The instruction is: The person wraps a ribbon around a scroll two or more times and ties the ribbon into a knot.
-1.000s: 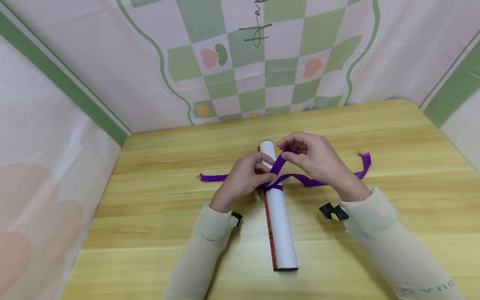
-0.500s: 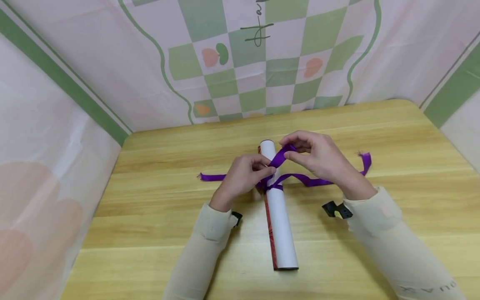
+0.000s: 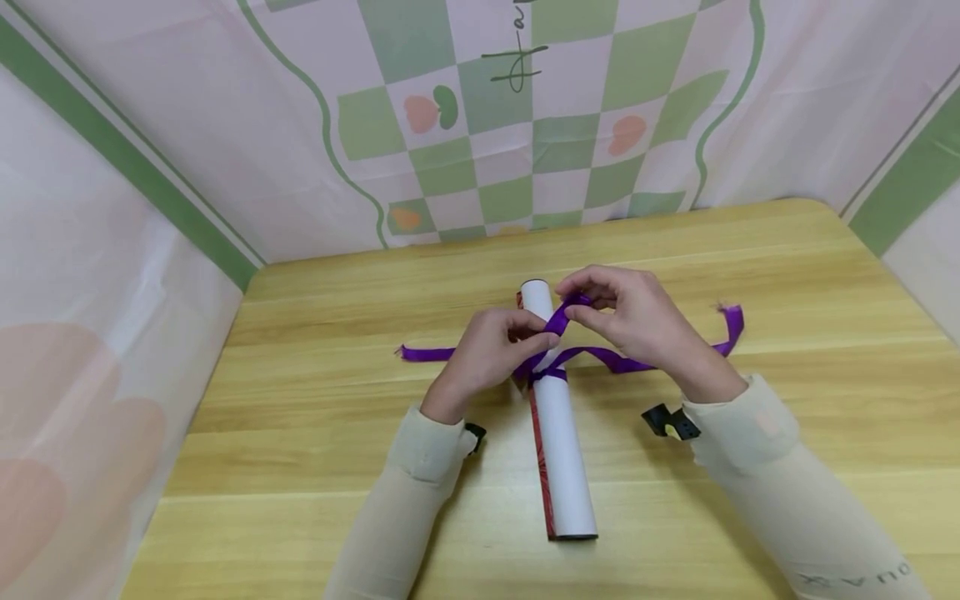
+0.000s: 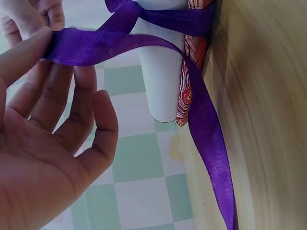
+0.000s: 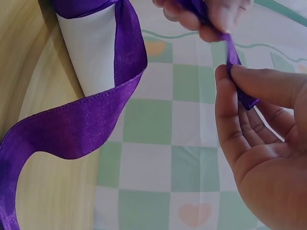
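A white rolled scroll (image 3: 564, 454) with a red patterned strip along its left side lies on the table, a purple ribbon (image 3: 615, 363) wrapped round its middle. Above the wrap, my left hand (image 3: 487, 350) pinches the ribbon between thumb and fingers. My right hand (image 3: 630, 312) pinches a folded part of the same ribbon a little farther up and to the right. In the right wrist view a short stretch of ribbon (image 5: 232, 51) runs between both pinches. One ribbon tail (image 4: 208, 129) drops past the scroll in the left wrist view; another lies out to the right.
The wooden table (image 3: 315, 467) has its far edge against a green-and-white checked cloth backdrop (image 3: 502, 150). Pale cloth walls stand to the left and right. A small black device (image 3: 670, 422) sits at the right cuff.
Over the last second the left hand's pinch has shifted slightly up the ribbon. The right hand rose a little, then came back down toward the left. The scroll has not moved.
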Demonstrator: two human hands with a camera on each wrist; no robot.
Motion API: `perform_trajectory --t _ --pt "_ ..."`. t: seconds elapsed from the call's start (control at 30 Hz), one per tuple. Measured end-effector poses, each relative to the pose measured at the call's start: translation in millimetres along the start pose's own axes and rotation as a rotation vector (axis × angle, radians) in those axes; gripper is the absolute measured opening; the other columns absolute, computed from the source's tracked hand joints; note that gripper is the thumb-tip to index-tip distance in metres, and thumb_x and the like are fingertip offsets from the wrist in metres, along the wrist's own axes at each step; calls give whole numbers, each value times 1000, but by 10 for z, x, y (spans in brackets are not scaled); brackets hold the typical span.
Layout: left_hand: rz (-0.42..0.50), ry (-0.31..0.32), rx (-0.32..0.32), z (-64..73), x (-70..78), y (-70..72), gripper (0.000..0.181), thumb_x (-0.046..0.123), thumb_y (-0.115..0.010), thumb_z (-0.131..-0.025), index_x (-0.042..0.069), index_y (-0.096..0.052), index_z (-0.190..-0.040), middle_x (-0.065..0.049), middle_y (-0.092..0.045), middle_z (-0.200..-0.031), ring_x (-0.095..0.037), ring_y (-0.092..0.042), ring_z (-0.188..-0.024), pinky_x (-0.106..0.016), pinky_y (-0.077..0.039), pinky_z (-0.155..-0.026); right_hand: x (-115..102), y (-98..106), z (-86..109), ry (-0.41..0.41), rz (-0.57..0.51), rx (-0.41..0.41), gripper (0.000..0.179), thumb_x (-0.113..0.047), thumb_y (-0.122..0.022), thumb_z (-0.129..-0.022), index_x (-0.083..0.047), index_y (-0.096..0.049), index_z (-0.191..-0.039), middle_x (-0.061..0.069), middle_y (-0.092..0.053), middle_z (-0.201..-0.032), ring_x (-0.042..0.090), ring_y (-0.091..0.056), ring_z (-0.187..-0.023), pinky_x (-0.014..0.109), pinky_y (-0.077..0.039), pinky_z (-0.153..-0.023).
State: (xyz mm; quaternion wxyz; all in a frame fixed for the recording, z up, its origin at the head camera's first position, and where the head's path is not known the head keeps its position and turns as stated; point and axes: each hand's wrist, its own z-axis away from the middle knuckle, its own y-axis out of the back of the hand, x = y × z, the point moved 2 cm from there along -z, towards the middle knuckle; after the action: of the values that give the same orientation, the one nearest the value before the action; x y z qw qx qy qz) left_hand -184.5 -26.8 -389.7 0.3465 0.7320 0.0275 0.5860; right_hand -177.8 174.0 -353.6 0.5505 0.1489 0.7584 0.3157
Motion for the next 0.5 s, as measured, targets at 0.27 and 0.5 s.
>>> perform_trajectory --t 0.27,0.5 --pt "-7 -23 -20 1 41 -28 17 20 -73 -101 8 -79 -112 -8 -80 -94 -7 -61 -73 -17 -45 -61 -8 5 34 22 17 5 19 -1 -73 -98 -5 -75 -116 12 -78 -112 26 -74 -99 8 -51 -81" --pt "-4 -48 -17 16 107 -57 21 25 -75 -100 8 -80 -111 -6 -79 -94 -6 -58 -72 -17 -43 -60 -33 12 85 40 48 18 18 -2 -73 -97 -5 -76 -115 11 -79 -109 25 -74 -97 26 -58 -86"
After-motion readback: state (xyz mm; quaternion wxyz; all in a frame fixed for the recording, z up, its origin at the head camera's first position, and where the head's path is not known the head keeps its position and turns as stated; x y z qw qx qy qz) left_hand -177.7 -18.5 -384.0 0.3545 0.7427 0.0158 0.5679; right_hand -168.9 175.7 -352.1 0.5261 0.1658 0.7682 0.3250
